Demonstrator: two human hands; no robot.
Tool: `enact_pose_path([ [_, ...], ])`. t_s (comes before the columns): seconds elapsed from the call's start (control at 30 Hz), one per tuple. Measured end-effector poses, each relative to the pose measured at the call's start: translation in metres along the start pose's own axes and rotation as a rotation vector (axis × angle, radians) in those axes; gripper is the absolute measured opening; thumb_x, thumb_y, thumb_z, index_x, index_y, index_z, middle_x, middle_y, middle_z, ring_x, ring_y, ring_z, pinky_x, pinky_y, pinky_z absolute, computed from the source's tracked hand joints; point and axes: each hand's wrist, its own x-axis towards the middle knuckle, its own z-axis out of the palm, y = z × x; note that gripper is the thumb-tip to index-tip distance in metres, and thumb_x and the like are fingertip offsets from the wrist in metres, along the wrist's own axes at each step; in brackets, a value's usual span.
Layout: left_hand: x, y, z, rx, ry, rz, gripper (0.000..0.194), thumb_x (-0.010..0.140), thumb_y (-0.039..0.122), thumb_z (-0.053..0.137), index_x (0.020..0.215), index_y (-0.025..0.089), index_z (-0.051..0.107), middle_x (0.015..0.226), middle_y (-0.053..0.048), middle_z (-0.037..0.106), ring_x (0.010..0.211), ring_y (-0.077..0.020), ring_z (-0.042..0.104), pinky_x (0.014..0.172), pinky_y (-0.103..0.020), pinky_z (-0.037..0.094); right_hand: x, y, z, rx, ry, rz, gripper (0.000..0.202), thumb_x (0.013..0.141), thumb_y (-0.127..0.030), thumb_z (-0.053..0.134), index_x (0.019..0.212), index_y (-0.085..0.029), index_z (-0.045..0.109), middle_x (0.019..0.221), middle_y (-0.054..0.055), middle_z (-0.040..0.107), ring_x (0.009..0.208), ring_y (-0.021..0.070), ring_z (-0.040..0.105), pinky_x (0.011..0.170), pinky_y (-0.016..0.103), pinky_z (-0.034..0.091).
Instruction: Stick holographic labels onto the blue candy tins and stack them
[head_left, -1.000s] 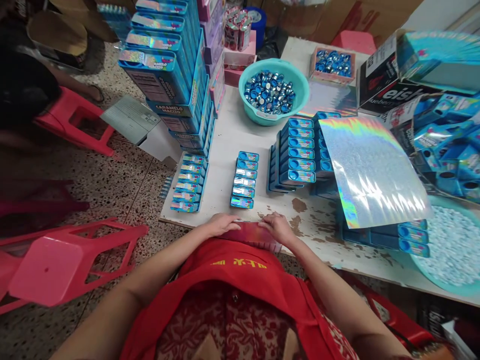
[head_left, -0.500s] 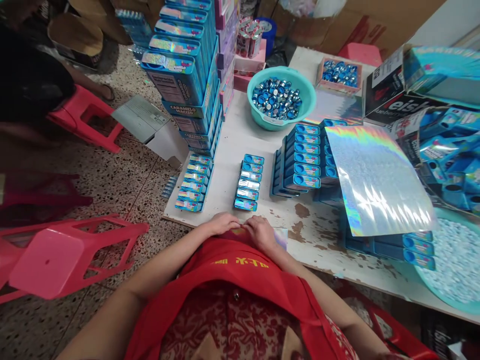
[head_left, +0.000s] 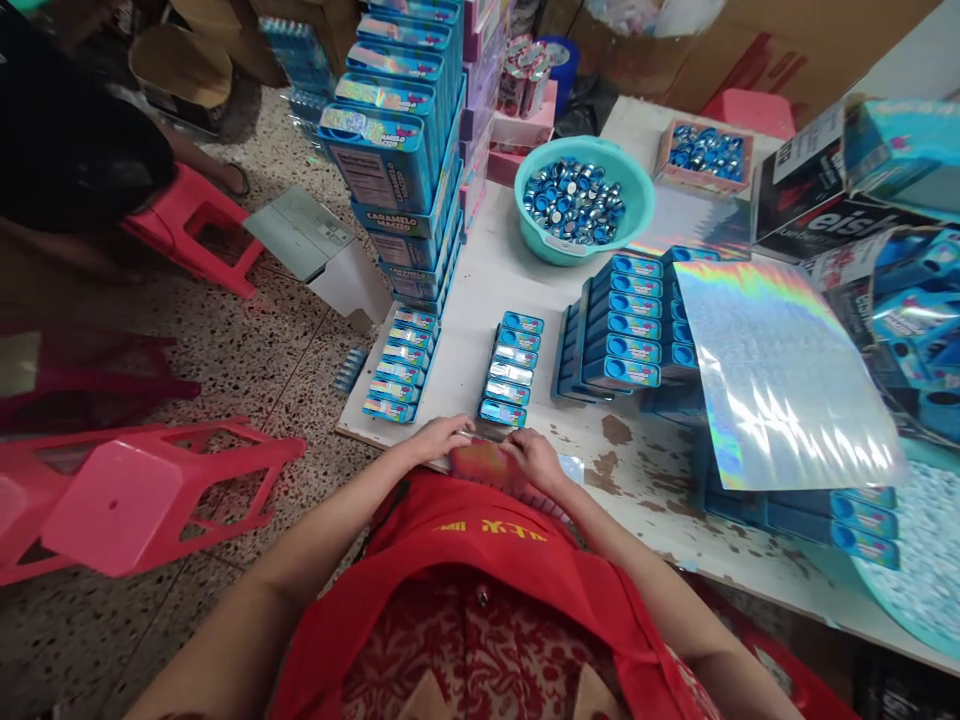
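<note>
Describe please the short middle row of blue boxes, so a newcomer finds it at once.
On the white table, find the teal bowl of caps. Look from there toward the right hand, down to the middle row of blue boxes. It stands alone, between the left row beside the tall stack and the deeper right block.

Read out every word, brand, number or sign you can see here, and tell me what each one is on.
"CARAMELO MACIZO": tall stack of blue boxes.
"eish": dark carton, only part of a word showing.
Yellow characters: red apron, folded and unclear.
Small print on the row of small blue packs: too blurred to read.
No number is legible.
</note>
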Motion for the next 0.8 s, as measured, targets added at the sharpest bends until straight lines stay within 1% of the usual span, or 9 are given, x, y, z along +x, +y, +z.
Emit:
enact_pose_path([
  [0.17, -0.001, -0.007, -0.001, 0.060, 0.015, -0.131, 0.035, 0.085, 0.039, 0.041, 0.065, 0.016, 0.058, 0.058, 0.002, 0.051, 0.060, -0.0122, 0.045, 0.056, -0.022, 0.030, 0.002, 0.003, -0.004, 0.024, -0.019, 0.005, 0.021, 0.087, -0.033, 0.051, 0.079, -0.020, 0.066, 0.083, 0.006, 0.067, 0.080, 0.0185, 0.057, 0.072, 0.028, 0.040],
  [0.27, -0.003, -0.013, -0.008, 0.114, 0.021, -0.176, 0.038, 0.087, 0.040, 0.040, 0.064, 0.016, 0.057, 0.057, 0.002, 0.051, 0.060, -0.0130, 0.046, 0.055, -0.023, 0.030, -0.004, 0.014, -0.013, -0.059, -0.010, 0.070, 0.024, 0.082, -0.039, 0.058, 0.093, -0.019, 0.067, 0.089, 0.008, 0.068, 0.085, 0.0219, 0.058, 0.073, 0.030, 0.039],
  [0.33, -0.007, -0.011, -0.010, 0.197, 0.049, -0.198, 0.036, 0.089, 0.037, 0.039, 0.068, 0.016, 0.060, 0.061, -0.001, 0.056, 0.063, -0.0148, 0.050, 0.058, -0.024, 0.033, -0.012, 0.025, -0.020, -0.069, -0.006, 0.123, 0.026, 0.080, -0.038, 0.061, 0.098, -0.020, 0.066, 0.092, 0.008, 0.069, 0.086, 0.0222, 0.059, 0.072, 0.030, 0.039],
  [0.43, -0.015, 0.008, -0.005, 0.394, 0.251, -0.176, 0.027, 0.090, 0.027, 0.040, 0.084, 0.017, 0.064, 0.080, -0.008, 0.063, 0.078, -0.0201, 0.056, 0.070, -0.029, 0.039, -0.024, 0.039, -0.030, 0.059, -0.045, 0.198, 0.023, 0.083, -0.038, 0.055, 0.087, -0.020, 0.068, 0.081, 0.005, 0.069, 0.074, 0.0186, 0.060, 0.063, 0.027, 0.038],
  [0.5, -0.016, 0.031, 0.005, 0.457, 0.327, -0.047, 0.028, 0.091, 0.023, 0.037, 0.089, 0.017, 0.064, 0.087, -0.010, 0.064, 0.086, -0.0218, 0.057, 0.078, -0.032, 0.040, -0.028, 0.041, -0.034, 0.191, -0.068, 0.193, 0.026, 0.084, -0.040, 0.051, 0.077, -0.020, 0.067, 0.073, 0.003, 0.068, 0.068, 0.0169, 0.059, 0.059, 0.025, 0.038],
  [0.6, 0.000, 0.070, 0.024, 0.367, 0.213, 0.229, 0.025, 0.092, 0.025, 0.039, 0.097, 0.018, 0.062, 0.098, -0.008, 0.066, 0.095, -0.0205, 0.057, 0.085, -0.031, 0.041, -0.031, 0.036, -0.040, 0.340, -0.044, 0.110, 0.023, 0.081, -0.036, 0.053, 0.072, -0.020, 0.066, 0.074, 0.002, 0.068, 0.072, 0.0169, 0.060, 0.066, 0.026, 0.041],
  [0.63, 0.009, 0.081, 0.030, 0.329, 0.169, 0.258, 0.023, 0.090, 0.026, 0.043, 0.103, 0.018, 0.061, 0.103, -0.008, 0.065, 0.098, -0.0206, 0.057, 0.086, -0.031, 0.042, -0.032, 0.034, -0.041, 0.370, -0.034, 0.091, 0.021, 0.081, -0.035, 0.053, 0.072, -0.020, 0.067, 0.075, 0.002, 0.068, 0.073, 0.0172, 0.060, 0.069, 0.027, 0.042],
  [0.7, 0.029, 0.097, 0.040, 0.276, 0.100, 0.175, 0.025, 0.088, 0.028, 0.049, 0.109, 0.019, 0.058, 0.103, -0.008, 0.066, 0.098, -0.0219, 0.058, 0.082, -0.031, 0.044, -0.035, 0.033, -0.044, 0.397, 0.018, 0.088, 0.019, 0.080, -0.034, 0.054, 0.076, -0.021, 0.067, 0.079, 0.003, 0.069, 0.076, 0.0181, 0.061, 0.073, 0.029, 0.044],
  [0.8, 0.049, 0.104, 0.045, 0.214, 0.012, 0.005, 0.022, 0.088, 0.029, 0.047, 0.098, 0.020, 0.063, 0.093, -0.005, 0.070, 0.088, -0.0218, 0.062, 0.074, -0.029, 0.044, -0.047, 0.042, -0.044, 0.406, 0.207, 0.159, 0.022, 0.073, -0.037, 0.062, 0.087, -0.021, 0.067, 0.090, 0.005, 0.068, 0.082, 0.0199, 0.061, 0.076, 0.032, 0.045],
])
